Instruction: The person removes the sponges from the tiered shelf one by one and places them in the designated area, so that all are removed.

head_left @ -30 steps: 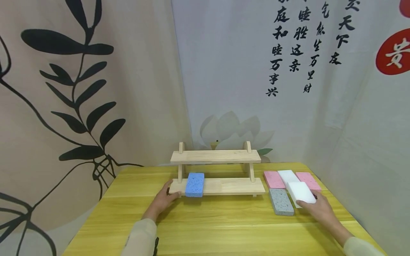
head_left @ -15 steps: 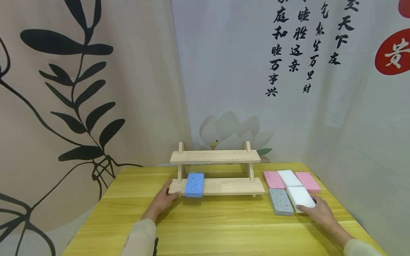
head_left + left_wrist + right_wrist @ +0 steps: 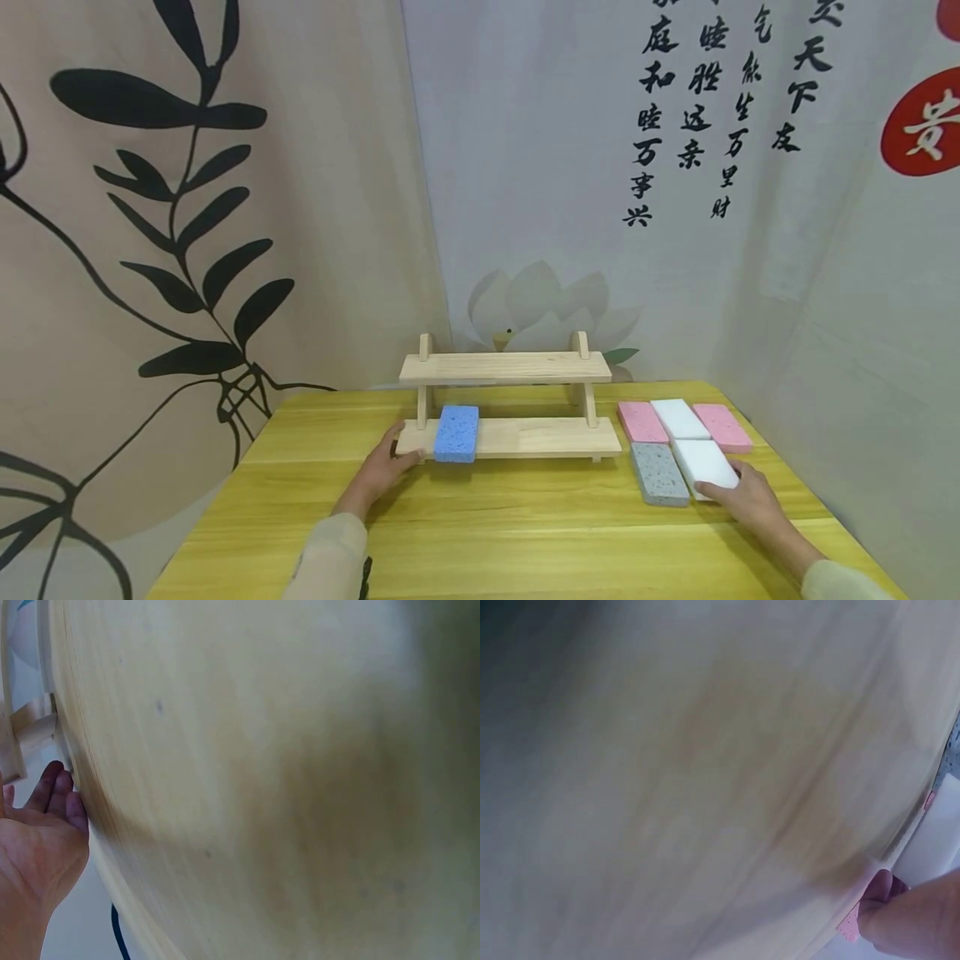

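Note:
My left hand grips the left end of a two-tier wooden shelf rack, thumb at the front edge and fingers round the side. On the lower tier, near that hand, lies a blue sponge. To the right, my right hand pinches a white sponge between thumb and fingers, low over the table. Its far edge meets another white sponge. A grey speckled sponge lies along its left side. In the right wrist view, the thumb side of my hand covers part of the white sponge.
Two pink sponges flank the rear white one. The yellow wood-grain table carries everything. Behind it hangs a curtain with printed characters and a dark plant pattern. The rack's upper tier rises above the lower one.
My right hand has brought the white sponge down and slightly toward me, off its overlap with the rear white sponge. My left hand stays on the rack.

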A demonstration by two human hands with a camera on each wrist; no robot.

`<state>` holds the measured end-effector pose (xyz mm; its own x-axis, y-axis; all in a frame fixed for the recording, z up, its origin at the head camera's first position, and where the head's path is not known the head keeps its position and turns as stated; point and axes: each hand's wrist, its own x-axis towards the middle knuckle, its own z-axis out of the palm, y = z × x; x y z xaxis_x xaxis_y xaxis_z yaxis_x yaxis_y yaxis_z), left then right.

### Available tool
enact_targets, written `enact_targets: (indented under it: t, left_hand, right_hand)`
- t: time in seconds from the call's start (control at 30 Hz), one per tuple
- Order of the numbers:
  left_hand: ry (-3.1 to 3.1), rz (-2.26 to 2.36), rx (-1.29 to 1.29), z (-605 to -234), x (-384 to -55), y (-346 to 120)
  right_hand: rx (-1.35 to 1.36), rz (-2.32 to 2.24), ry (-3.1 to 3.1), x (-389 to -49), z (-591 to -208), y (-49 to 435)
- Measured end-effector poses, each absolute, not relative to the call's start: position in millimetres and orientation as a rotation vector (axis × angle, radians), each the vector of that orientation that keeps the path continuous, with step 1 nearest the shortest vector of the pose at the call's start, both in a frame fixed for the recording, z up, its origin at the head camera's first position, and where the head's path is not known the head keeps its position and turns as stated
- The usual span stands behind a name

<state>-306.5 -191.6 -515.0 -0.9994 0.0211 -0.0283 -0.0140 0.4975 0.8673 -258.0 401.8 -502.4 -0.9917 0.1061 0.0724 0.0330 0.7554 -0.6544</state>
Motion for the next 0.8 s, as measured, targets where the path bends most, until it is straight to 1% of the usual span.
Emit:
enact_targets:
  t: [0.43,0.57,0.8]
  left_hand:
    - [2.683,1.566,0.001,-516,-307,-192]
    - [2.686,1.556,-0.003,-517,-308,-192]
    - [2.687,1.545,-0.015,-518,-309,-193]
  right_hand:
    - [-0.143,1.038,-2.895,-256,-494,404]
    - [-0.111,1.048,-2.861,-258,-495,406]
    - [-0.100,1.097,-2.832,-261,-481,399]
